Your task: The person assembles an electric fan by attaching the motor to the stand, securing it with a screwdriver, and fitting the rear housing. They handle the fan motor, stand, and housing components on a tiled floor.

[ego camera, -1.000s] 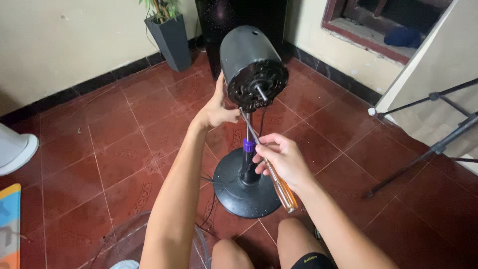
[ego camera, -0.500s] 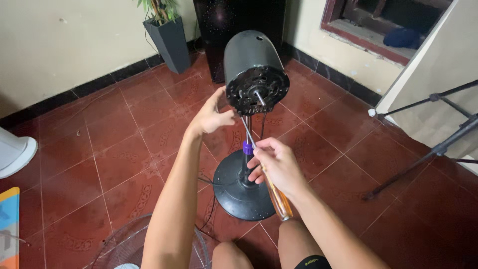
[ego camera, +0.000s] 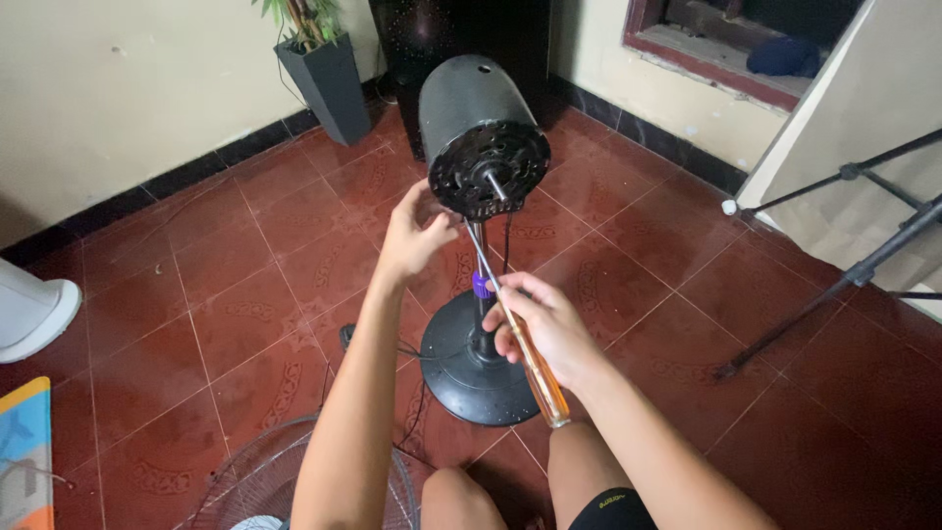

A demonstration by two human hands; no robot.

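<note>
Screwdriver (ego camera: 520, 339) sits gripped in the right hand (ego camera: 540, 324), tip at the lower rim of the bare fan motor (ego camera: 481, 128) at frame centre; left hand (ego camera: 412, 236) pinches there. Grille (ego camera: 265, 481) lies lower left, already off; motor housing is not yet opened.

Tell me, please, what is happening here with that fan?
A person sits on the red tiled floor before a black pedestal fan motor housing with its blades and grille off. The left hand steadies the housing's lower edge. The right hand grips an amber-handled screwdriver, its metal tip up against the underside of the motor face. A wire fan grille lies on the floor nearby.
</note>
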